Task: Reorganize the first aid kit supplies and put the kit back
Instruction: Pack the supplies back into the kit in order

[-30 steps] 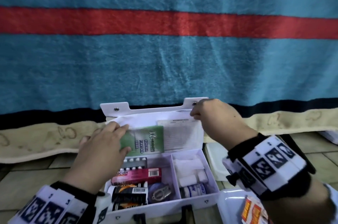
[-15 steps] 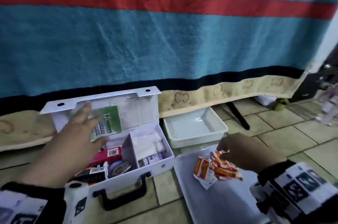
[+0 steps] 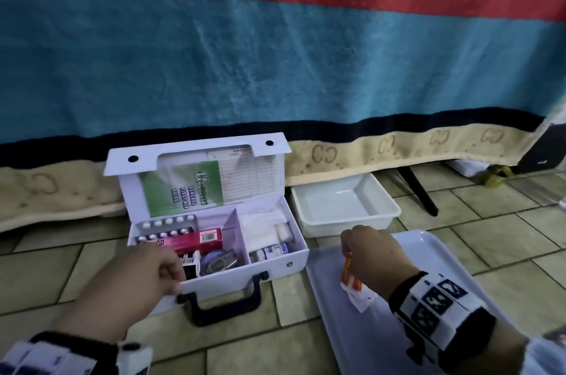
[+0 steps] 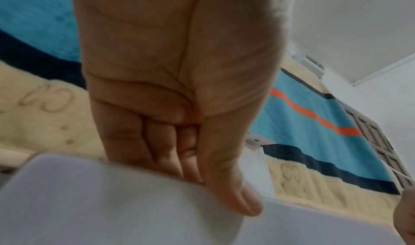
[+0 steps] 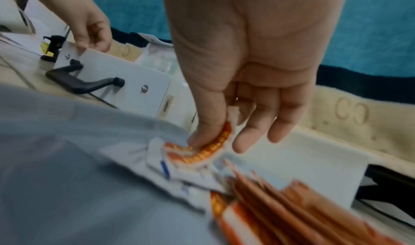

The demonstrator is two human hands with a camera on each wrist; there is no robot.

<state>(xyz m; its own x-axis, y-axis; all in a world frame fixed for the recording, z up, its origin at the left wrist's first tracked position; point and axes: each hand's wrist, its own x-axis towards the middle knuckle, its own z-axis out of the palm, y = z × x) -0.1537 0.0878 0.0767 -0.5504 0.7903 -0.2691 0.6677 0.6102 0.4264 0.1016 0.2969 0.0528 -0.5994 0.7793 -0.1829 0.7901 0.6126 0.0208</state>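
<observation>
The white first aid kit (image 3: 275, 266) stands open on the tiled floor, its lid (image 3: 196, 151) upright with a green guide (image 3: 190, 188) inside. Blister packs (image 3: 165, 224), a pink box (image 3: 196, 241), gauze (image 3: 263, 227) and a small bottle (image 3: 272, 250) lie in its compartments. My left hand (image 3: 174, 278) grips the kit's front wall (image 4: 112, 204), thumb (image 4: 235, 195) outside, fingers inside. To the right, my right hand (image 3: 350, 253) pinches orange and white sachets (image 3: 352, 281) above a flat white tray (image 3: 459, 252). More sachets (image 5: 280, 204) lie blurred beneath the hand in the right wrist view.
An empty white tub (image 3: 346, 206) sits just right of the kit against a hanging blue, red and beige blanket (image 3: 275, 68). A black rod (image 3: 416, 191) leans on the tiles behind the tray. The kit's black handle (image 3: 226, 307) lies on the floor in front.
My left hand dropped from the green guide in the lid to the kit's front wall. My right hand left the lid, went to the tray and took hold of the sachets.
</observation>
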